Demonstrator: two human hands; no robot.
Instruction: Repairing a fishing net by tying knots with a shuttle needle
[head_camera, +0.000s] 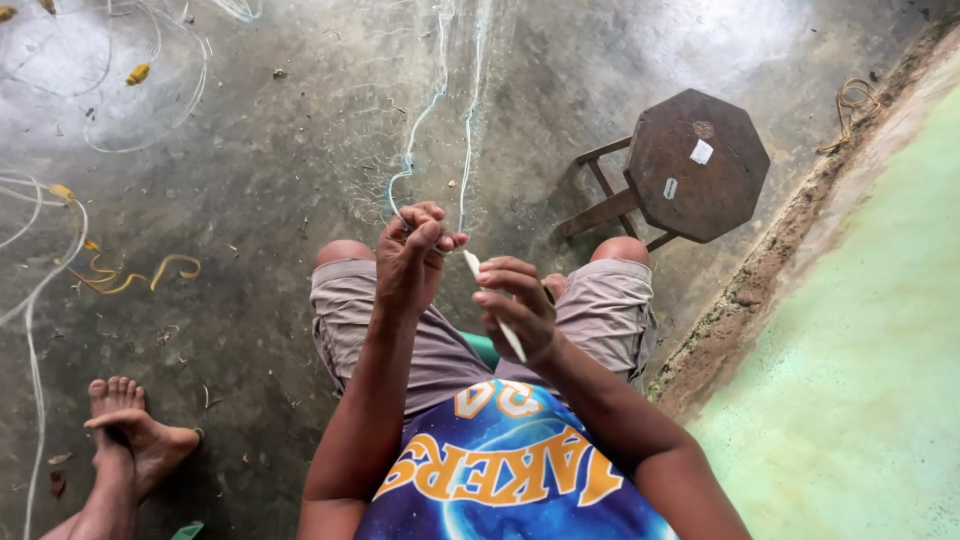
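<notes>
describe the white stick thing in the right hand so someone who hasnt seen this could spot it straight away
Start at the dark octagonal wooden stool on the grey concrete floor, then come down to the seated person's knees. Between them, the right hand pinches a thin white flat netting needle, slanting from near the left hand down toward the lap. Unlike the limp pale blue net strands above, it is short, stiff and straight.

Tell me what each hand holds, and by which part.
Left hand pinches the fine net by its near strands. Right hand holds the slim white netting needle around its middle.
</notes>
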